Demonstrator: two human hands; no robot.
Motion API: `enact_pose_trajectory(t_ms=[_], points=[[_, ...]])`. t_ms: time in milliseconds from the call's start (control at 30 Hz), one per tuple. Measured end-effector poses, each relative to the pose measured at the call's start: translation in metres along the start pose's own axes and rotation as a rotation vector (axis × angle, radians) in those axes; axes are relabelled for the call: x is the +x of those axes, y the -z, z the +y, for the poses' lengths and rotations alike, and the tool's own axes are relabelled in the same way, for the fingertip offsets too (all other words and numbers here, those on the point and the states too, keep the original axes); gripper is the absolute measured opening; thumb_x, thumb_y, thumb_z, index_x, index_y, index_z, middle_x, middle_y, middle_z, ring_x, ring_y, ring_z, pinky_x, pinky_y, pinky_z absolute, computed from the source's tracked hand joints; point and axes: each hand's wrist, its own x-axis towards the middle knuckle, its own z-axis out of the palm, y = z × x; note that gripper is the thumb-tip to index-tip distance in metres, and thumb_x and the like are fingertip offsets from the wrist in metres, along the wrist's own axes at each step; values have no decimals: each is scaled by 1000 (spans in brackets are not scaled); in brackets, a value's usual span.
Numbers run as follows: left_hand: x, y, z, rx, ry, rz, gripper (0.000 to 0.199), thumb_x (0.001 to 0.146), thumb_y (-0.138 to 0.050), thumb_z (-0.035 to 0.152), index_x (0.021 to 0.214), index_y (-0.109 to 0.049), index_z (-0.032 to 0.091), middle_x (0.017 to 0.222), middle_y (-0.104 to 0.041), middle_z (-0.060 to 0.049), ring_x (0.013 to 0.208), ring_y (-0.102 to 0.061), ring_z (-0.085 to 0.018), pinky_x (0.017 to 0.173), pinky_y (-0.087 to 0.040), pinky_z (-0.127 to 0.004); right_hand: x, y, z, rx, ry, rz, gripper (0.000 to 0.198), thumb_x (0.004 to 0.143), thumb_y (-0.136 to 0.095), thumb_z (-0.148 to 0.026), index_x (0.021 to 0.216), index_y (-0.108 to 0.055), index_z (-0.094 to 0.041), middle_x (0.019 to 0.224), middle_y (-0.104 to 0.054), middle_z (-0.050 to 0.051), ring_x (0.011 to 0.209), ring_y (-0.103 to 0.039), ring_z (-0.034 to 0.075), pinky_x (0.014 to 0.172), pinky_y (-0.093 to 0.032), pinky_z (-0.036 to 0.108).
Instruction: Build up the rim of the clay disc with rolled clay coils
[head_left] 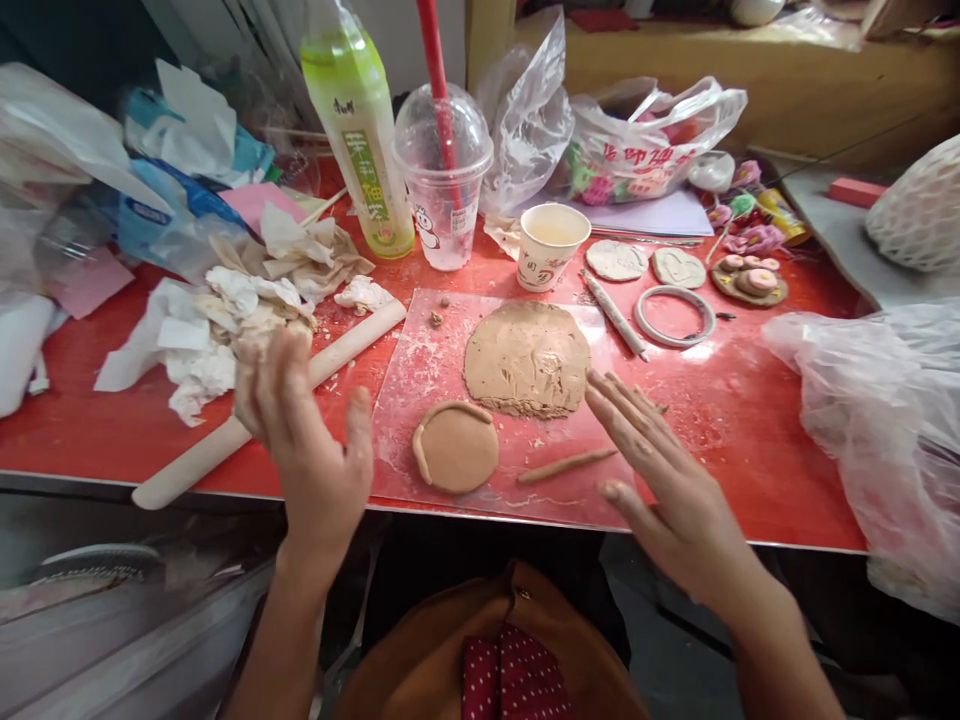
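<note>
Clay disc with a partial coil rim lies at the red worktop's front edge between left hand and right hand, both grips spread and empty; coil beside it likely needs pinching next.

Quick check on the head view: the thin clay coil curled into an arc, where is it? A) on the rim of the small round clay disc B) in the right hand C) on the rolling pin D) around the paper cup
A: the clay coil lies curled along the upper left edge of the small round clay disc on the plastic sheet; both hands are open and hold nothing.
</note>
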Motion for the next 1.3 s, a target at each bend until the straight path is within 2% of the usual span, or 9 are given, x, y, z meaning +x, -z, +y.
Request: enact_pose_trajectory(t_ms=[67, 133, 200, 367, 533, 767, 1000, 1167, 1300], points=[[-14, 3, 25, -60, -216, -63, 41, 84, -53, 21, 125, -48, 16, 133, -46, -12, 135, -26, -28, 112, -21, -51, -19, 10, 16, -23, -18, -31, 47, 92, -43, -27, 138, -34, -35, 149, -28, -3, 138, -24, 19, 111, -28, 45], [-28, 1, 50, -65, -399, -162, 35, 84, -55, 24, 118, -55, 16, 131, -49, -11, 136, -24, -31, 113, -16, -54, -34, 13, 31, -31, -40, -75, 46, 89, -48, -22, 133, -42, -32, 150, -27, -2, 138, -23, 21, 107, -35, 45], [-36, -6, 69, -47, -464, -226, 35, 83, -58, 32, 115, -58, 17, 131, -49, -10, 131, -31, -31, 112, -19, -53, -40, 10, 42, -33, -51, -94, 44, 88, -49, -20, 131, -45, -28, 150, -27, 1, 139, -21, 23, 105, -38, 46], [-38, -20, 81, -61, -450, -320, 21, 84, -56, 34, 95, -64, 19, 129, -52, -5, 126, -38, -30, 109, -22, -55, -33, 2, 51, -67, 54, 5, 33, 85, -53, -13, 117, -59, -20, 141, -43, 9, 136, -27, 25, 104, -40, 46], [-38, -18, 79, -118, -536, -271, 12, 84, -58, 27, 86, -63, 17, 116, -61, -5, 124, -43, -26, 113, -14, -53, -26, 5, 52, -65, 170, 55, 24, 83, -54, -8, 103, -63, -16, 127, -56, 12, 130, -39, 23, 100, -44, 42], [-39, -9, 73, -209, -529, -244, 13, 81, -61, 21, 93, -63, 15, 86, -68, 1, 95, -59, -16, 106, -30, -41, -22, 3, 53, -48, 203, -29, 25, 84, -54, -13, 109, -58, -15, 130, -51, 14, 131, -35, 24, 99, -45, 43], [-51, 2, 63, -283, -467, -201, 14, 78, -66, 19, 92, -63, 15, 83, -67, 0, 88, -57, -15, 96, -38, -36, -13, 6, 41, 70, 258, -64, 13, 84, -53, -10, 94, -58, -16, 126, -53, 13, 129, -37, 24, 99, -44, 41], [-59, 15, 50, -323, -392, -190, 18, 77, -66, 14, 94, -62, 12, 83, -67, -2, 88, -56, -15, 89, -43, -34, 6, 7, 20, 320, 221, -144, 10, 85, -52, -12, 91, -58, -19, 97, -67, 5, 95, -61, 12, 80, -52, 24], [-61, 21, 35, -312, -346, -204, 16, 77, -66, 14, 92, -62, 14, 82, -65, -2, 87, -54, -15, 85, -45, -33, 24, -6, 8, 396, 235, -153, 9, 85, -54, -12, 91, -57, -17, 84, -66, 3, 83, -60, 12, 74, -51, 25]])
